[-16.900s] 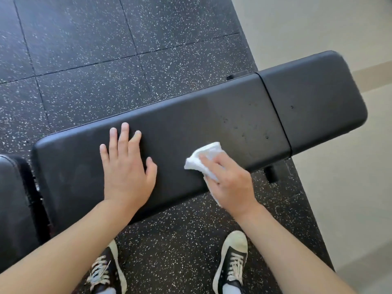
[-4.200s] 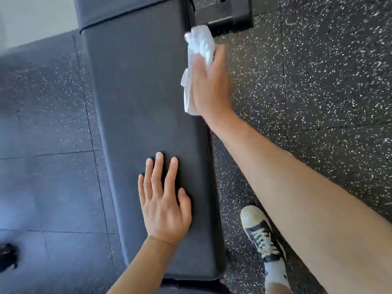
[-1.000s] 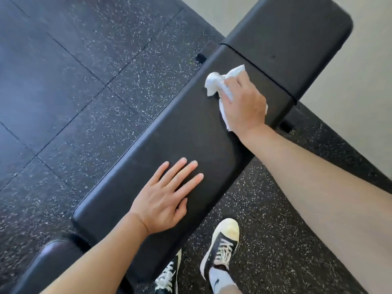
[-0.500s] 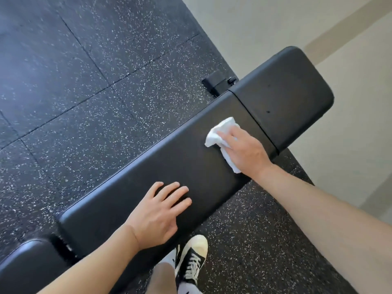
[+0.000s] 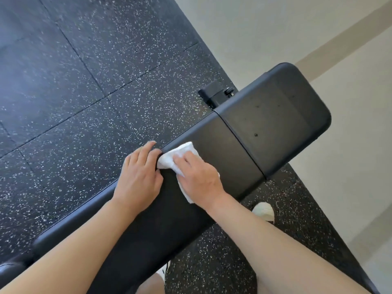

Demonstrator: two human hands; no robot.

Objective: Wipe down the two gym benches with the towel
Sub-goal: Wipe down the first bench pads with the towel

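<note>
A black padded gym bench (image 5: 224, 149) runs diagonally from lower left to upper right, with a shorter seat pad (image 5: 275, 117) at its far end. My right hand (image 5: 197, 175) holds a crumpled white towel (image 5: 180, 152) and presses it on the long pad near the far edge. My left hand (image 5: 139, 177) rests on the bench right beside it. Its fingers reach over the far edge and touch the towel. The rounded end of a second black bench (image 5: 8, 270) shows at the lower left corner.
Black speckled rubber floor tiles (image 5: 84, 81) lie beyond the bench. A black frame foot (image 5: 214, 94) sticks out beside the seat pad. Pale smooth flooring (image 5: 350, 198) starts at the right. The toe of my white shoe (image 5: 264, 211) is under the bench's near side.
My left hand slid up along the bench to the far edge, next to the towel. My right hand drew the towel back from the seam toward the far edge.
</note>
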